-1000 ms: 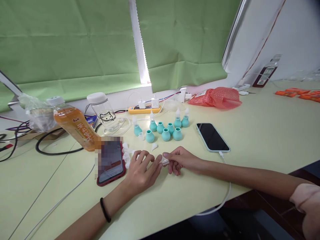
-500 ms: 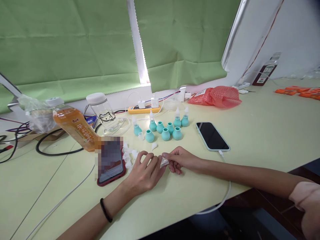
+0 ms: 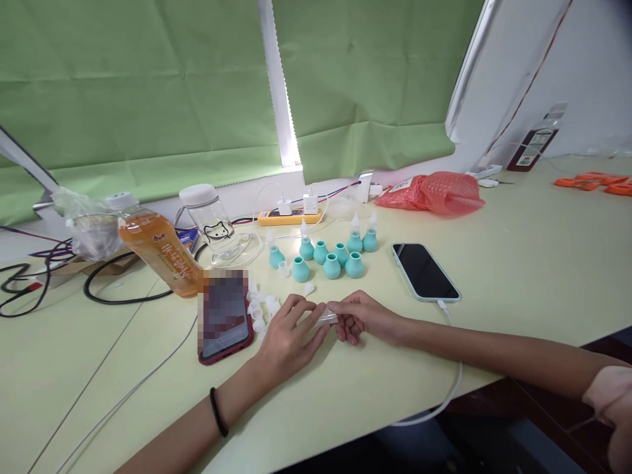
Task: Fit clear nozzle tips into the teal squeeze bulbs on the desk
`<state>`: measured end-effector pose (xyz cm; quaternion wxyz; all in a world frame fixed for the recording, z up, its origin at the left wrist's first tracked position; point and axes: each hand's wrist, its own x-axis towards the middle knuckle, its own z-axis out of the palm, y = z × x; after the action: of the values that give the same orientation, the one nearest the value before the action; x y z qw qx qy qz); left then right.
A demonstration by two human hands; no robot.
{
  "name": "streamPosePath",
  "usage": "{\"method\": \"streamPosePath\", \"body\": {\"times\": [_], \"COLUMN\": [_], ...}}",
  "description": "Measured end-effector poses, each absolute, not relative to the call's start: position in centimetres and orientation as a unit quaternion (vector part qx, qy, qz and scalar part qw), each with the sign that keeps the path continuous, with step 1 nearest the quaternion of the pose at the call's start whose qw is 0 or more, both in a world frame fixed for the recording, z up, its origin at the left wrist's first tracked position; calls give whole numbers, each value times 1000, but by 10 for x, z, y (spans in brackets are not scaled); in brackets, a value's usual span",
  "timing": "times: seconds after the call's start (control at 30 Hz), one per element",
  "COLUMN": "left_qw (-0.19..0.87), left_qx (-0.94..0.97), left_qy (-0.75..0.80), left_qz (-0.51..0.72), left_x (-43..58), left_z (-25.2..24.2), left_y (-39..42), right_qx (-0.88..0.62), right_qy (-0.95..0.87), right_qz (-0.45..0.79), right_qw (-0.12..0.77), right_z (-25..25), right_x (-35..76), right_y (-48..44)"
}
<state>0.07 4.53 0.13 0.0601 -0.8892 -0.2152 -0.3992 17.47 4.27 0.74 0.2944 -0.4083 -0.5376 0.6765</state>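
My left hand [image 3: 288, 336] and my right hand [image 3: 360, 316] meet near the table's front edge, both pinching a small clear plastic piece [image 3: 326, 318] between their fingertips. Several loose clear caps [image 3: 260, 307] lie just left of my left hand, beside a red-cased phone [image 3: 224, 317]. Beyond my hands stand several teal rubber bulbs [image 3: 332, 266]; three of them at the back carry clear pointed tips [image 3: 354, 224]. One loose clear tip [image 3: 309, 288] lies in front of the bulbs.
A phone [image 3: 424, 270] on a white cable lies right of the bulbs. An orange drink bottle [image 3: 157, 247], a clear cat-print jar [image 3: 213, 223], black cables [image 3: 108, 289], a power strip [image 3: 291, 216] and a red bag [image 3: 434, 192] stand further back.
The view shifted slightly. My left-hand fingers have curled closer onto the clear piece; both hands stay together in the same spot.
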Motion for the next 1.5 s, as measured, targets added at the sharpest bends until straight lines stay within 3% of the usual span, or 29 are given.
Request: {"method": "streamPosePath", "body": {"times": [0.2,0.67,1.3,1.4,1.5], "left_qw": [-81,-95,-200,-240,-286], "left_qx": [-858,-849,-820,-785,-739], "left_qy": [-259,-275,-340,-369,-407], "left_qz": [-437,-442,-414,-435,-454], "left_x": [3,9,6,5,4], "left_z": [4,1,6,5,3], "left_y": [41,30,29,30,34], "right_qx": [-387,-367,-353,-391,-460], "right_qy": [-551,-556,-594,-667,-752], "right_qz": [683,686,669,548,240], "right_qw": [283,294,272,319,407], "right_z": [8,6,7,13,22], "right_x": [177,179,180,184,196], "right_y": [44,45,45,46,55]}}
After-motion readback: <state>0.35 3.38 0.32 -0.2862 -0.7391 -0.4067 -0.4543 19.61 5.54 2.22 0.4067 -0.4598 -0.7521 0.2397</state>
